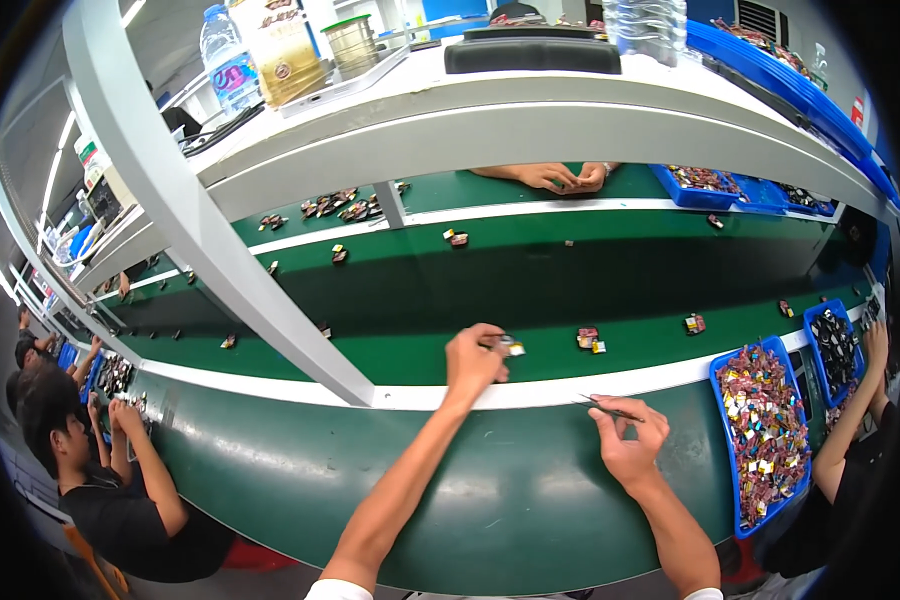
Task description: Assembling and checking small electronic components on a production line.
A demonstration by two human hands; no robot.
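My left hand (475,365) reaches over the near edge of the green conveyor belt (420,360). Its fingers are closed on a small electronic part (513,347) with a white and yellow piece, a little blurred. Above the near green tabletop, my right hand (632,440) pinches thin dark tweezers (600,404), whose tips point left toward the belt's white rail. Just right of my left hand, a small wired part (590,340) with a yellow-white piece lies on the belt. Another such part (695,323) lies farther right.
A blue tray (720,440) heaped with small wired parts stands right of my right hand, a blue tray of black parts (835,345) beyond it. A white post (220,250) and overhead shelf (530,130) frame the belt. People work left, right and across; a co-worker's hands (560,178) rest opposite.
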